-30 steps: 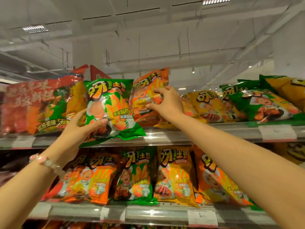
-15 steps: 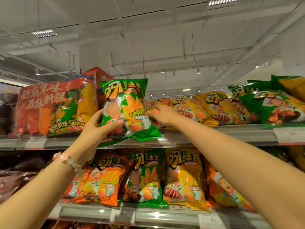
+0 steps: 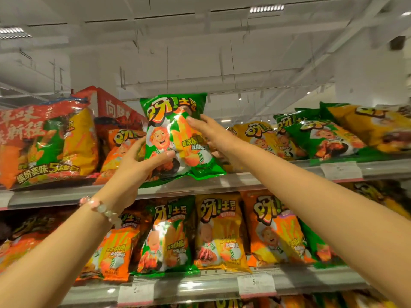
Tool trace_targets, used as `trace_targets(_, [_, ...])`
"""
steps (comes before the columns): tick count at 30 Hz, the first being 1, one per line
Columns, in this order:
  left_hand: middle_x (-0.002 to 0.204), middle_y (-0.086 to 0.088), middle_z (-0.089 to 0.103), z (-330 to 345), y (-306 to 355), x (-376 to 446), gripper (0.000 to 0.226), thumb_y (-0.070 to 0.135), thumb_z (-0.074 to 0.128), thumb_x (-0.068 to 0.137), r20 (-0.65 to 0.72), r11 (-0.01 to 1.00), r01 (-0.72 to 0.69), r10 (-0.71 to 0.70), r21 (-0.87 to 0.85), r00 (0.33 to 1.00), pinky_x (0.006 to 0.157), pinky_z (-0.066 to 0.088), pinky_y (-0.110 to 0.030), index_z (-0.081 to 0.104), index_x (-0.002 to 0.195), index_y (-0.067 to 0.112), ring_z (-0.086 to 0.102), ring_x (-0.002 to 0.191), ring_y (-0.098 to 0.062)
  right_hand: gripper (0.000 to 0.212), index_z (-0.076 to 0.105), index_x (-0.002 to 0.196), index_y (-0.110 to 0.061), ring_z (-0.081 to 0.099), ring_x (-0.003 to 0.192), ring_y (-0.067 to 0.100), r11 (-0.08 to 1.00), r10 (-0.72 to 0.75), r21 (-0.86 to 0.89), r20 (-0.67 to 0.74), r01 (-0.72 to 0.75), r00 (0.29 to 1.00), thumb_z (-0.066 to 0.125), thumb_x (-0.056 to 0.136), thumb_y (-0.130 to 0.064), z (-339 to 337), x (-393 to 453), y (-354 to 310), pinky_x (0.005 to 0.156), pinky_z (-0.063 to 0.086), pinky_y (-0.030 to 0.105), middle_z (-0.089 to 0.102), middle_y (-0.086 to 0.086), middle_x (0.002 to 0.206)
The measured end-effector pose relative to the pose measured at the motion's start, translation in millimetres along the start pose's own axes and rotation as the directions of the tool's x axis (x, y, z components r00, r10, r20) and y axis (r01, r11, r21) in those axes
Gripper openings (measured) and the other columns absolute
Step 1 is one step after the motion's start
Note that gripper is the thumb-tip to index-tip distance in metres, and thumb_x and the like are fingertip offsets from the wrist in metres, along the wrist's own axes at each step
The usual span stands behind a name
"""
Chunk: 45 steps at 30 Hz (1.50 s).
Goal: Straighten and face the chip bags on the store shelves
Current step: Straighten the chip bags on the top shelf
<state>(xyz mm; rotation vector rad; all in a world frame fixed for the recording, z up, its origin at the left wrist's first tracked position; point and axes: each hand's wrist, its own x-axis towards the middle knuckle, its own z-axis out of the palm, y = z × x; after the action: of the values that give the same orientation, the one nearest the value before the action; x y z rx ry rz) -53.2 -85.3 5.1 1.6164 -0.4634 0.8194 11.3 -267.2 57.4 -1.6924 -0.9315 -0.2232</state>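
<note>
Presently the left hand (image 3: 142,165) grips the green bag (image 3: 175,138) upright on the top shelf (image 3: 200,185), while the right hand (image 3: 213,134), fingers extended, steadies its front to face outward.

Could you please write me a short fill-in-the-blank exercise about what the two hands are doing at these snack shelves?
1. Both hands hold a ____ chip bag upright on the top shelf.
2. The beaded bracelet sits on the ____ wrist.
3. The right hand touches the bag's ____ side.

Missing words: green; left; right
</note>
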Motion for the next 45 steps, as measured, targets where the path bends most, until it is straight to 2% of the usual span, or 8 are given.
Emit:
trace_targets(10, [0.102, 0.009, 0.073, 86, -10, 21, 0.073, 0.041, 0.086, 0.047, 0.124, 0.996, 0.029, -0.018, -0.082, 0.992, 0.063, 0.054, -0.016, 0.057, 0.114, 0.037, 0.071, 0.09, -0.01, 0.09, 0.027, 0.126, -0.036, 0.065, 0.099, 0.017, 0.992, 0.073, 0.11, -0.03, -0.069, 0.997, 0.079, 0.054, -0.047, -87, -28, 23, 0.086, 0.055, 0.041, 0.058, -0.01, 0.101])
trace_targets(20, [0.099, 0.028, 0.065, 200, -7, 39, 0.089, 0.061, 0.076, 0.052, 0.217, 0.999, 0.037, -0.029, -0.032, 0.976, 0.063, 0.048, -0.011, 0.043, 0.132, 0.039, 0.063, 0.078, 0.015, 0.052, 0.045, 0.11, -0.034, 0.072, 0.084, 0.013, 0.987, 0.043, 0.163, -0.208, -0.008, 0.977, 0.079, 0.072, -0.027, -193, -58, 57, 0.068, 0.059, 0.03, 0.067, -0.005, 0.101])
trace_targets(23, [0.107, 0.021, 0.067, 235, -7, 42, 0.088, 0.057, 0.076, 0.055, 0.226, 0.997, 0.07, -0.059, -0.041, 0.972, 0.074, 0.053, -0.019, 0.044, 0.133, 0.035, 0.068, 0.087, 0.003, 0.079, 0.035, 0.136, -0.027, 0.067, 0.099, 0.018, 0.991, 0.051, 0.136, -0.244, -0.018, 0.968, 0.08, 0.071, -0.031, -220, -67, 65, 0.084, 0.057, 0.038, 0.063, -0.001, 0.118])
trace_targets(27, [0.119, 0.008, 0.067, 273, -5, 45, 0.087, 0.048, 0.079, 0.057, 0.22, 0.994, 0.089, -0.073, -0.063, 0.973, 0.085, 0.054, -0.03, 0.045, 0.136, 0.03, 0.068, 0.099, -0.01, 0.06, 0.04, 0.12, -0.032, 0.068, 0.092, 0.01, 0.997, 0.024, 0.081, -0.242, -0.004, 0.97, 0.078, 0.073, -0.034, -255, -76, 77, 0.073, 0.058, 0.026, 0.065, -0.003, 0.115])
trace_targets(34, [0.114, 0.005, 0.068, 320, -2, 49, 0.074, 0.041, 0.078, 0.062, 0.186, 0.991, 0.077, -0.055, -0.112, 0.981, 0.077, 0.056, -0.027, 0.047, 0.128, 0.029, 0.07, 0.094, -0.01, 0.059, 0.041, 0.14, -0.017, 0.052, 0.105, 0.013, 0.951, -0.146, -0.308, -0.396, 0.019, 0.907, 0.047, 0.092, -0.051, -325, -95, 87, 0.08, 0.041, 0.022, 0.057, 0.002, 0.128])
trace_targets(37, [0.11, 0.009, 0.068, 329, -4, 48, 0.064, 0.042, 0.078, 0.061, 0.163, 0.991, 0.069, -0.049, -0.118, 0.985, 0.071, 0.055, -0.022, 0.047, 0.117, 0.039, 0.07, 0.092, -0.008, 0.062, 0.042, 0.139, -0.018, 0.044, 0.125, 0.024, 0.626, -0.368, -0.76, -0.482, -0.171, 0.795, 0.055, 0.087, -0.05, -377, -106, 103, 0.099, 0.037, 0.035, 0.046, 0.009, 0.139])
trace_targets(40, [0.116, 0.006, 0.067, 336, -9, 48, 0.075, 0.042, 0.078, 0.063, 0.146, 0.992, 0.065, -0.049, -0.106, 0.988, 0.078, 0.054, -0.028, 0.046, 0.131, 0.032, 0.069, 0.096, -0.01, 0.09, 0.024, 0.146, -0.026, 0.023, 0.14, 0.032, 0.489, -0.172, -0.768, -0.549, -0.413, 0.818, 0.063, 0.074, -0.063, -417, -115, 118, 0.11, 0.029, 0.053, 0.021, 0.012, 0.154])
trace_targets(45, [0.118, 0.007, 0.067, 342, -17, 46, 0.088, 0.05, 0.081, 0.054, 0.082, 0.993, 0.043, -0.035, -0.107, 0.996, 0.08, 0.053, -0.03, 0.047, 0.133, 0.035, 0.07, 0.095, -0.01, 0.125, 0.0, 0.149, -0.035, 0.018, 0.142, 0.038, 0.625, 0.123, -0.595, -0.565, -0.506, 0.816, 0.067, 0.053, -0.079, -441, -116, 130, 0.11, 0.026, 0.051, 0.006, 0.012, 0.157])
